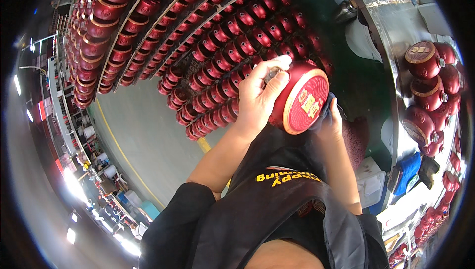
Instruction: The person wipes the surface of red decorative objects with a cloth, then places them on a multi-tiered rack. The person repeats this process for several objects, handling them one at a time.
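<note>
A glossy dark-red round jar [292, 101] is tilted in front of me, its flat end with a gold rim and raised gold characters turned up toward me. My left hand [261, 88] is closed round the small metallic neck on its far left side. Against the jar's right side, my right hand [332, 123] presses a dark cloth [324, 114]. The right thumb shows on the cloth, while the other right fingers are hidden behind it and the jar.
Rows of similar red jars [225, 68] fill racks ahead and to the left. More red jars [426, 93] sit on the metal workbench [391, 26] at my right, near a blue cloth [408, 172]. Below the bench is a clear plastic bin [371, 182]. A yellow line [121, 147] crosses the grey-green floor.
</note>
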{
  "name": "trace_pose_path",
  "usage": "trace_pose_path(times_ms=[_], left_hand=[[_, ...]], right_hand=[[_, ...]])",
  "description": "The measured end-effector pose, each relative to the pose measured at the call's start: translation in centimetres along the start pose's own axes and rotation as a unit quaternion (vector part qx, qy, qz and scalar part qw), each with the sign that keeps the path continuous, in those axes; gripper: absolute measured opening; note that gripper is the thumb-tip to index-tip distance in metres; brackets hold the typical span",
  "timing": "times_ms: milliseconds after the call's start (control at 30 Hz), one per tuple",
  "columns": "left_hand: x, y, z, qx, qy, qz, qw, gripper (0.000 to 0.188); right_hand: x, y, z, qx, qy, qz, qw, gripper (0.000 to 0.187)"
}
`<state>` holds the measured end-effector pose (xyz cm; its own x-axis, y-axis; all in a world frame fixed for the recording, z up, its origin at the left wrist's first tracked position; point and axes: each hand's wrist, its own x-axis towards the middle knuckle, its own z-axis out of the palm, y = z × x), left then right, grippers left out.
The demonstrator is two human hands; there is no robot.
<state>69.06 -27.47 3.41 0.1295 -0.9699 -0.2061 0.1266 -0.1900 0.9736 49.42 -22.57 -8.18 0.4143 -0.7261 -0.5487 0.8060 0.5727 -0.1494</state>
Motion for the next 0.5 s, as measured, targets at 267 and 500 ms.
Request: trace_pose_path(times_ms=[267,500], left_hand=[[0.4,-1.1,-1.9,0.159,-0.012,0.042,0.986,0.019],[-0.2,-0.9,-5.0,0.248,0.007,0.011,0.969,0.02]], right_hand=[[0.8,1.2,0.1,-0.013,0.049,0.013,0.999,0.056],[1.7,2.3,0.8,-0.042,0.074,0.047,0.995,0.052]])
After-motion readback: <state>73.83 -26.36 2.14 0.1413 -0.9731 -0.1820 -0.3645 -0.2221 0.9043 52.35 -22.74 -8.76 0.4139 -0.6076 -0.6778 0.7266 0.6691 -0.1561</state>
